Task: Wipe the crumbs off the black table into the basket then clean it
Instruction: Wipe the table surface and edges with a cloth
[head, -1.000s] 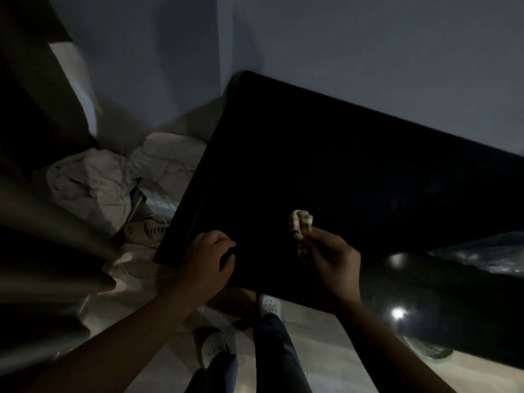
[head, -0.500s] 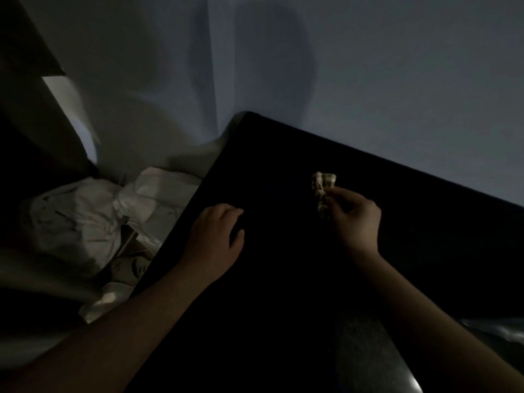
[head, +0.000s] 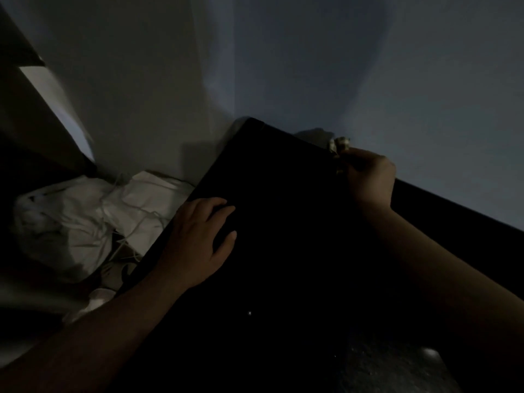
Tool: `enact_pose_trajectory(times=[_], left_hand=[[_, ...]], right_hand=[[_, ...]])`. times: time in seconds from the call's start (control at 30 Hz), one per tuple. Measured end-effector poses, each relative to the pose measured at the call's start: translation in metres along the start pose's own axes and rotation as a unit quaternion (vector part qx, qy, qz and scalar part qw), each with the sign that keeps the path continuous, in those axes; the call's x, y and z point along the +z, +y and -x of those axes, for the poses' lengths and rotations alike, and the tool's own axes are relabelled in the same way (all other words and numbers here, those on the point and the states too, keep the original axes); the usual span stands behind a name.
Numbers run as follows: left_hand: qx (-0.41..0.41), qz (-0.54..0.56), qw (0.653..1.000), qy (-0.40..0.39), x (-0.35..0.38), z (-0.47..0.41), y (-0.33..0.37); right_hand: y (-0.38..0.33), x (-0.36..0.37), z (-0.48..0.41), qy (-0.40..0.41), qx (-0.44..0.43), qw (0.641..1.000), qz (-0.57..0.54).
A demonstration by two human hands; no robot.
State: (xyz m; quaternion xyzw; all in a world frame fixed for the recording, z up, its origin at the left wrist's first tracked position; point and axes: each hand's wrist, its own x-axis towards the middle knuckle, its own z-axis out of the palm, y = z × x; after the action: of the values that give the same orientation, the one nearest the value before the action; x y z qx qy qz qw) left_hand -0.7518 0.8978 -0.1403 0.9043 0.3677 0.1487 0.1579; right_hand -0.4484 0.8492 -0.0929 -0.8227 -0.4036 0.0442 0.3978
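The black table (head: 283,265) fills the view from the centre toward 5 o'clock. Its far corner sits just above centre. From there the left edge runs down toward 8 o'clock, and the far edge runs toward 3 o'clock, close along the grey wall (head: 425,80). The dark top between the two forearms is open. A single pale speck (head: 249,313) lies on it near 6 o'clock, and a dull glint (head: 431,352) shows on the surface at 5 o'clock.

The left hand (head: 198,239) lies flat on the table just inside the left edge, its fingers spread and relaxed and holding nothing. The right hand (head: 368,177) is at 2 o'clock on the far edge. Its fingertips pinch a small pale crumpled wad (head: 338,145), which pokes up against the wall.

Half a second ago the wad and the right hand were over the middle of the tabletop. Now they have travelled out to the far edge beside the wall. The left hand keeps its place near the left edge, with its fingers a little more spread.

At 9 o'clock, below the table's left edge, there is a heap of pale bags (head: 85,219) with thin cords trailing over them. What they hold cannot be told in the dim light, and no basket can be made out.
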Motion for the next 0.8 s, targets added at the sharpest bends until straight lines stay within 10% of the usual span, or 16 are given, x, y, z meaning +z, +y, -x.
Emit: enact_pose_trajectory(times=[0.53,0.8], left_hand=[[-0.006,0.009,1.000,0.023,0.000,-0.001,0.003],[-0.010,0.004,1.000,0.026,0.001,0.000,0.003]], right_hand=[[0.007,0.032,0.027,-0.154,-0.027,0.983,-0.093],[0.008,0.033,0.029,-0.070,-0.021,0.997,-0.022]])
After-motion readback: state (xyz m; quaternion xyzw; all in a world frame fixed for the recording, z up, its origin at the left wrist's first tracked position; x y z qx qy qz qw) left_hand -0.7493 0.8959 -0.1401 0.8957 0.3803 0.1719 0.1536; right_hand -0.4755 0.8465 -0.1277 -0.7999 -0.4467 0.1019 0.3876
